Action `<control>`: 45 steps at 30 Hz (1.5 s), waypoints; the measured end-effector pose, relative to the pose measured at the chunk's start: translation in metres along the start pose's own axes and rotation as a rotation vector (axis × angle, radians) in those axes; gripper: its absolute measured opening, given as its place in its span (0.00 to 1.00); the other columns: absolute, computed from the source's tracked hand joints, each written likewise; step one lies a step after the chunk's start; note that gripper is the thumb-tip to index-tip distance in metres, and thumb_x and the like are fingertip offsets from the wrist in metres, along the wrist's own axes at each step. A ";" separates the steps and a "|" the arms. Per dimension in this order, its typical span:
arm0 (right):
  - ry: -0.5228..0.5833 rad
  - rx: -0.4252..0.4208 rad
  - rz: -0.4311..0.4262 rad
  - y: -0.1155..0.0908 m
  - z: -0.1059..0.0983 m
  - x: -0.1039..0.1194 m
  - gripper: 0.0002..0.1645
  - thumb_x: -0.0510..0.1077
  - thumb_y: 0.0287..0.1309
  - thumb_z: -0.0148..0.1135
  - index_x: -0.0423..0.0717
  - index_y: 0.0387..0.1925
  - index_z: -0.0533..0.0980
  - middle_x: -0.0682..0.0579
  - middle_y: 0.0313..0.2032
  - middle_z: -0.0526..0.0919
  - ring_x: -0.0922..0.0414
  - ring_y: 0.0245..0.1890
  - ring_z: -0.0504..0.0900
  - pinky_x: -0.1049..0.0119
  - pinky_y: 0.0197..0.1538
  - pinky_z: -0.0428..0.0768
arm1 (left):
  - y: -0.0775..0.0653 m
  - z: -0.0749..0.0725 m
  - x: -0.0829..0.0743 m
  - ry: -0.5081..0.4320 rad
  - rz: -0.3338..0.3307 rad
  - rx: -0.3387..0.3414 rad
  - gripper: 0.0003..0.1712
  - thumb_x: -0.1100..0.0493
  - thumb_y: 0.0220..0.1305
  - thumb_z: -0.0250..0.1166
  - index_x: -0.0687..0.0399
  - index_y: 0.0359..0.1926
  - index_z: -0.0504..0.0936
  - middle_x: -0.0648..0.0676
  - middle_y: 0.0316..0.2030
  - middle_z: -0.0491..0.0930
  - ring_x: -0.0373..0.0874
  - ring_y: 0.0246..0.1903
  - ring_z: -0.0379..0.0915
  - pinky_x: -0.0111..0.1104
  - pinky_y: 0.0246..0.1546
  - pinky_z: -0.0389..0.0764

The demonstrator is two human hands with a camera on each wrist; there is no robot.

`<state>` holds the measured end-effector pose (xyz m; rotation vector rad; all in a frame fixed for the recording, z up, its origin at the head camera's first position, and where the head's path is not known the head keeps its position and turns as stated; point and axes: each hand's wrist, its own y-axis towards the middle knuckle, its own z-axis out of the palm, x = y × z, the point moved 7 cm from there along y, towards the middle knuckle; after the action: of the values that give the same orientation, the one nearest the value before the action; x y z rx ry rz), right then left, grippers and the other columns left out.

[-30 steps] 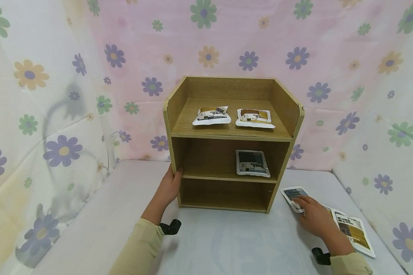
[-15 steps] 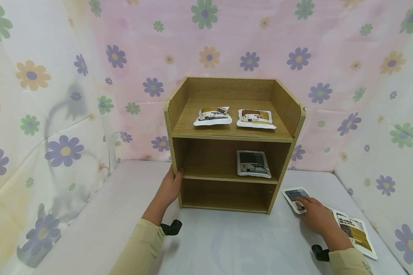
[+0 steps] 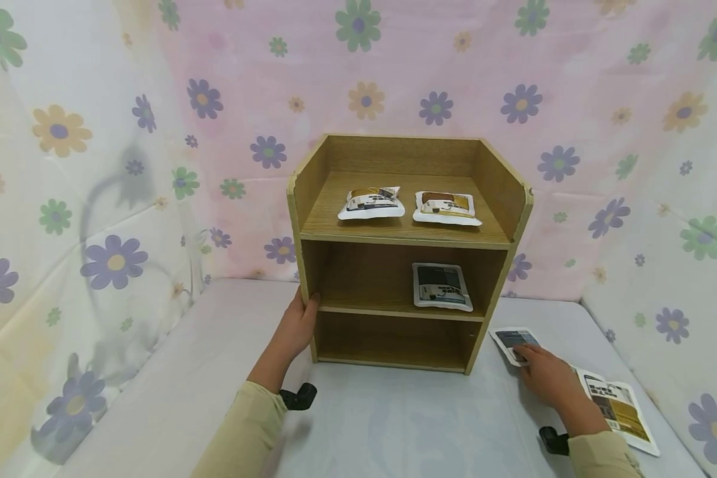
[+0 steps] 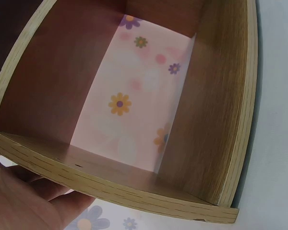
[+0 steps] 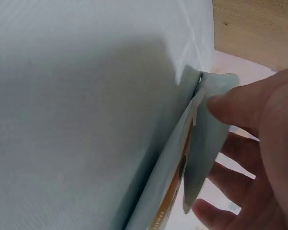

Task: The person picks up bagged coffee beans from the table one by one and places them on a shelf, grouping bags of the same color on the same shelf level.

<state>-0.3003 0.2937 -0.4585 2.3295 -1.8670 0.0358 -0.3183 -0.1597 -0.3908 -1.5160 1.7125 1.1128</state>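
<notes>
My left hand [image 3: 294, 326] holds the left side of a small wooden shelf unit [image 3: 397, 238], its thumb at the front edge. In the left wrist view, its fingers lie on the outside of the side panel [image 4: 110, 189]. Right of the unit, my right hand [image 3: 550, 382] pinches a white pouch with a dark blue label [image 3: 512, 338]. The right wrist view shows the thumb on the near face of this pouch [image 5: 206, 129], with the other fingers spread on its far side. Beside it is another pouch with an orange-brown strip [image 5: 175, 189].
Two puffy packets, one on the left [image 3: 372, 204] and one on the right [image 3: 447, 209], lie on the top shelf. A dark pouch [image 3: 442, 287] lies on the middle shelf. A pouch with a gold-brown label [image 3: 624, 415] lies on the white table [image 3: 394, 425]. Flowered cloth [image 3: 245, 86] encloses the back and sides.
The whole head view has shifted slightly right and down. My right hand's fingers have shifted a little on the dark blue pouch; my left hand keeps its hold on the shelf unit.
</notes>
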 end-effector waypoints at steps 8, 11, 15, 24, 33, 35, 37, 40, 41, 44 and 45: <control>-0.004 -0.087 0.001 0.000 -0.015 0.006 0.18 0.37 0.57 0.60 0.40 0.51 0.78 0.36 0.50 0.81 0.35 0.49 0.79 0.39 0.46 0.76 | 0.001 0.000 -0.001 0.007 0.008 -0.008 0.32 0.45 0.76 0.38 0.53 0.74 0.51 0.68 0.67 0.65 0.63 0.64 0.65 0.57 0.63 0.66; -0.012 -0.102 0.003 0.000 -0.015 0.006 0.17 0.38 0.57 0.62 0.42 0.50 0.79 0.36 0.48 0.82 0.36 0.48 0.80 0.39 0.46 0.77 | 0.000 0.000 -0.001 0.007 0.004 -0.008 0.32 0.45 0.76 0.38 0.53 0.74 0.51 0.68 0.67 0.64 0.63 0.65 0.64 0.56 0.64 0.66; 0.004 -0.160 -0.016 -0.002 -0.021 0.008 0.15 0.38 0.57 0.64 0.42 0.47 0.80 0.38 0.45 0.84 0.38 0.45 0.82 0.41 0.44 0.78 | -0.001 0.000 -0.002 0.007 0.003 -0.008 0.32 0.45 0.76 0.38 0.53 0.74 0.51 0.68 0.67 0.64 0.63 0.65 0.64 0.56 0.64 0.65; 0.038 -0.243 -0.026 -0.004 -0.036 0.015 0.13 0.40 0.60 0.62 0.43 0.47 0.81 0.41 0.45 0.84 0.40 0.46 0.82 0.42 0.47 0.77 | -0.001 0.000 -0.001 -0.001 0.004 0.003 0.32 0.45 0.76 0.38 0.53 0.74 0.50 0.67 0.67 0.64 0.63 0.64 0.65 0.56 0.63 0.67; 0.036 -0.295 -0.050 -0.010 -0.051 0.026 0.13 0.39 0.60 0.62 0.43 0.47 0.81 0.42 0.44 0.85 0.41 0.45 0.83 0.43 0.47 0.79 | -0.001 0.000 -0.001 0.000 0.009 -0.004 0.32 0.45 0.76 0.38 0.52 0.74 0.50 0.67 0.67 0.64 0.63 0.64 0.65 0.55 0.63 0.66; 0.038 -0.298 -0.049 -0.011 -0.053 0.027 0.13 0.38 0.60 0.61 0.43 0.47 0.81 0.42 0.44 0.85 0.41 0.44 0.83 0.44 0.46 0.79 | -0.001 0.000 -0.001 0.002 0.010 -0.006 0.32 0.45 0.76 0.38 0.52 0.74 0.50 0.67 0.67 0.64 0.63 0.64 0.65 0.55 0.63 0.66; 0.043 -0.302 -0.047 -0.012 -0.055 0.027 0.13 0.38 0.61 0.60 0.43 0.48 0.80 0.41 0.43 0.85 0.41 0.43 0.83 0.44 0.45 0.79 | -0.001 0.000 -0.001 0.003 0.014 -0.009 0.32 0.46 0.76 0.38 0.53 0.74 0.50 0.68 0.67 0.64 0.63 0.63 0.66 0.56 0.63 0.67; 0.051 -0.312 -0.048 -0.013 -0.058 0.027 0.14 0.39 0.62 0.59 0.42 0.48 0.80 0.41 0.43 0.85 0.41 0.43 0.83 0.44 0.44 0.80 | -0.001 0.000 -0.002 0.003 0.021 -0.015 0.31 0.46 0.76 0.38 0.55 0.74 0.51 0.69 0.66 0.65 0.64 0.63 0.66 0.56 0.62 0.67; 0.054 -0.316 -0.050 -0.013 -0.059 0.027 0.14 0.39 0.62 0.59 0.42 0.48 0.80 0.41 0.43 0.85 0.41 0.42 0.83 0.44 0.43 0.80 | -0.001 0.000 -0.002 0.004 0.023 -0.017 0.32 0.46 0.76 0.38 0.55 0.74 0.51 0.69 0.66 0.65 0.64 0.63 0.66 0.56 0.62 0.67; 0.065 -0.318 -0.045 -0.015 -0.061 0.027 0.14 0.40 0.63 0.58 0.42 0.49 0.79 0.40 0.44 0.84 0.41 0.42 0.83 0.44 0.42 0.80 | -0.002 0.000 -0.002 0.004 0.021 -0.012 0.32 0.46 0.76 0.38 0.55 0.74 0.50 0.69 0.66 0.65 0.64 0.63 0.66 0.57 0.62 0.67; 0.070 -0.313 -0.039 -0.015 -0.062 0.028 0.14 0.40 0.64 0.58 0.41 0.49 0.79 0.40 0.44 0.84 0.40 0.42 0.83 0.44 0.41 0.80 | -0.001 0.000 -0.002 0.003 0.017 -0.012 0.32 0.46 0.76 0.38 0.55 0.74 0.50 0.69 0.66 0.64 0.64 0.63 0.66 0.57 0.62 0.67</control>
<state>-0.2744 0.2786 -0.3958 2.1226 -1.6572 -0.1657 -0.3166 -0.1592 -0.3894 -1.5137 1.7263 1.1314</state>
